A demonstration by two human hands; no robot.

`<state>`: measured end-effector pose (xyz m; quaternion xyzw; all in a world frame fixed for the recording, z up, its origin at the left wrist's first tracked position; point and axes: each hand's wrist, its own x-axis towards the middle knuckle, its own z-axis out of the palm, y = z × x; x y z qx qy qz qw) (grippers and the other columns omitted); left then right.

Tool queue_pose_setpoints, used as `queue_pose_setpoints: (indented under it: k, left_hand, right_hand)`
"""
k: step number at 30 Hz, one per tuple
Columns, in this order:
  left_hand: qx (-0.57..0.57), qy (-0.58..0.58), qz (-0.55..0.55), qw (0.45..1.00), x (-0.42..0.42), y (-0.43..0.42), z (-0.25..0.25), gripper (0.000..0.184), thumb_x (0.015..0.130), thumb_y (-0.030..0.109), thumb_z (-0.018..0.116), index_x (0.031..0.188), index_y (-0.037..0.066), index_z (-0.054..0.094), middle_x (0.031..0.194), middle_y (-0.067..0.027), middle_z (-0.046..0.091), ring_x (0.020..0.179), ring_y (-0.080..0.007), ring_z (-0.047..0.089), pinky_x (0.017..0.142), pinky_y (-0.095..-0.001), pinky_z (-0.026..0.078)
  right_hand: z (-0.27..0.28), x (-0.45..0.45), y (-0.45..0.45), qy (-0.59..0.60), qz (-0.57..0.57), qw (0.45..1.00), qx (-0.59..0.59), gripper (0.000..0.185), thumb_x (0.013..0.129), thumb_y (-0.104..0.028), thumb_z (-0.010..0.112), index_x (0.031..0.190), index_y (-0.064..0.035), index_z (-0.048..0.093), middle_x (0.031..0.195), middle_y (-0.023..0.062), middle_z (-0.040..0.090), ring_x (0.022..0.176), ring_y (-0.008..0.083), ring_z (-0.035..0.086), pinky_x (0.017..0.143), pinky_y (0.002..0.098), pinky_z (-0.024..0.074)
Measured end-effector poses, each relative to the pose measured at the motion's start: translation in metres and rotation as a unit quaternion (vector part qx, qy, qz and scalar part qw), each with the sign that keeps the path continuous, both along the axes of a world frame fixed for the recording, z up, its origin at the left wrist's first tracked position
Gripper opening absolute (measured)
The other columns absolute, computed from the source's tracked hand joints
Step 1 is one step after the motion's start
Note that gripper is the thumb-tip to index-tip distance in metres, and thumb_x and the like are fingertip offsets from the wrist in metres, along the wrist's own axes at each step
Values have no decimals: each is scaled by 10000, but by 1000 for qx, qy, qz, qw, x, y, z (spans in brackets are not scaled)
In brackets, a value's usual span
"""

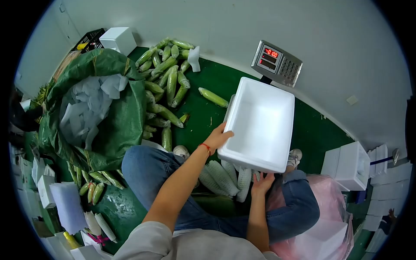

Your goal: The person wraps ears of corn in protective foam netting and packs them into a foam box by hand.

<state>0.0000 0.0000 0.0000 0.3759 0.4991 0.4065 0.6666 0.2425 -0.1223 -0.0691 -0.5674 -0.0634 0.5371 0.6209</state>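
Near the scale display (pixel 277 63), I see the white foam box (pixel 262 125), left hand (pixel 219 138) clamping its side, thumb over rim. Right hand (pixel 262 184) is at its near edge; can't tell if it's gripping.

Pale grey short-sleeved shirt (pixel 208 246), blue jeans (pixel 145 167), thin red wristband (pixel 206 147), light-coloured shoes (pixel 296 157).

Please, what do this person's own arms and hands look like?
The left hand and the right hand wear no gloves. A thin red band circles the left wrist; none shows on the right. The left sleeve is light grey and short.
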Motion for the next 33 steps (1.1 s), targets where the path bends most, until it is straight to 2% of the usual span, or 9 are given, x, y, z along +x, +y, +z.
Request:
queue_pose_setpoints:
  k: [5,7,9,11,14,18,23,27,33]
  left_hand:
    - [-60,-39,104,992,30,24,-25,439,916,244,574,1286,20,505,1166,-73,595,1005,-169,563,855,-289,462]
    - [-29,27,157,987,1,5,-84,291,911,264,574,1126,68,595,999,-52,630,923,-215,593,793,-335,482]
    - [125,514,-62,847,-11,-42,-119,183,871,184,572,1022,86,605,933,-98,610,900,-298,591,776,-366,490]
    - [323,473,-181,799,-4,-81,-138,128,799,101,561,916,95,612,858,-130,593,833,-368,578,723,-414,498]
    - [420,460,-221,751,28,-86,-127,119,760,90,566,868,114,611,801,-79,589,769,-316,599,667,-398,508]
    - [577,327,-587,465,36,-43,-56,95,739,167,577,812,107,585,757,-8,571,712,-174,599,606,-309,492]
    - [718,297,-391,493,18,56,80,158,722,155,598,867,94,589,790,-1,580,721,-164,594,620,-293,499]
    - [726,400,-380,411,-4,115,47,300,749,150,595,1047,114,594,1094,-75,609,1178,-235,511,1071,-419,347]
    - [616,324,-525,490,35,47,8,363,714,271,667,1046,147,587,1093,-75,599,1167,-237,513,1096,-432,322]
  right_hand:
    - [-68,26,4,-134,-50,987,-76,668,918,-536,452,1437,-137,320,1487,56,303,1372,233,256,1091,446,214]
    - [-120,18,-28,-345,5,933,-101,559,919,-389,541,1209,88,507,1214,251,527,1103,358,501,984,363,368]
    - [-147,5,-57,-451,186,860,-152,714,771,-426,711,1203,92,477,1149,287,536,1105,392,513,916,428,423]
    - [-132,-18,-61,-619,266,715,-187,822,662,-421,787,1240,41,429,1155,259,549,1064,407,544,874,457,445]
    - [-134,8,-44,-454,310,818,-172,823,615,-360,806,1247,-21,401,1162,218,559,1021,401,568,850,475,457]
    - [-70,-10,-28,-475,312,796,-209,728,595,-253,801,1194,-42,445,1145,191,573,1034,373,571,837,451,472]
    - [37,-6,-54,-400,241,884,-14,722,620,-190,800,1226,4,458,1096,171,587,1012,280,602,865,378,487]
    - [122,38,5,-184,87,978,39,654,758,-101,669,1331,7,370,1105,153,574,987,254,610,858,429,505]
    - [133,23,184,-123,326,937,-29,572,852,-183,586,1351,-28,355,1201,149,544,1076,239,553,911,361,466]
